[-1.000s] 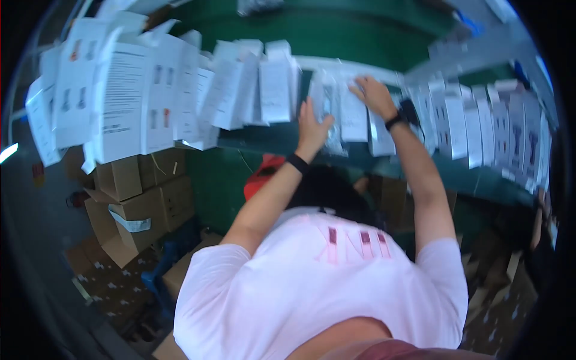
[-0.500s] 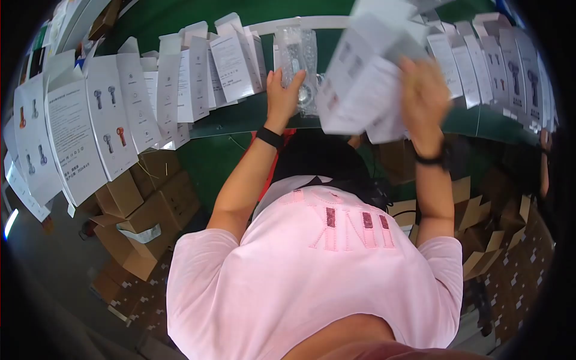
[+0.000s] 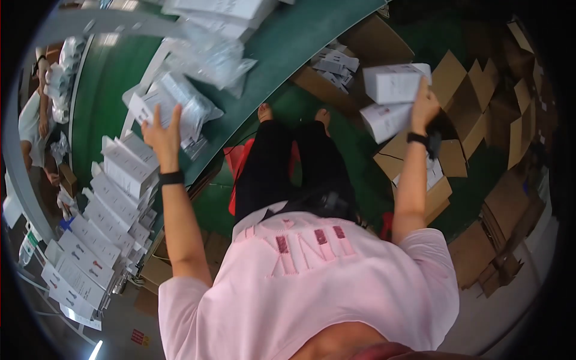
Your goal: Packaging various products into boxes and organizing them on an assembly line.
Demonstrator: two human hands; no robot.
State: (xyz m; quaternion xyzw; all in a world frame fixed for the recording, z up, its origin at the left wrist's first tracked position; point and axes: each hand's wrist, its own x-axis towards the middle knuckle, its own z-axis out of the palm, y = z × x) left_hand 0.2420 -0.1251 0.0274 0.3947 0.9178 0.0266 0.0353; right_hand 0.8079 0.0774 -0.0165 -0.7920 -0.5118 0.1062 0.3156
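Observation:
My right hand (image 3: 424, 109) grips two white boxes, one above the other. The upper white box (image 3: 393, 84) and the lower white box (image 3: 384, 120) are held out to the right, off the table and above open cartons. My left hand (image 3: 161, 137) is over the green table (image 3: 288, 42), its fingers spread. Just beyond its fingertips lie a white printed piece (image 3: 141, 109) and a clear bubble-wrap packet (image 3: 189, 102); whether the fingers touch them I cannot tell. More clear plastic bags (image 3: 210, 57) lie farther along the table.
A row of open white printed boxes (image 3: 108, 225) stands at the left. An open brown carton (image 3: 315, 81) holds several white boxes; another carton (image 3: 441, 195) sits below my right hand. A grey metal frame (image 3: 108, 24) and another person's arm (image 3: 43, 114) are at far left.
The view has turned to the right. My right hand has carried the white boxes from above the table out over the cartons. My left hand stays by the bubble-wrap packet.

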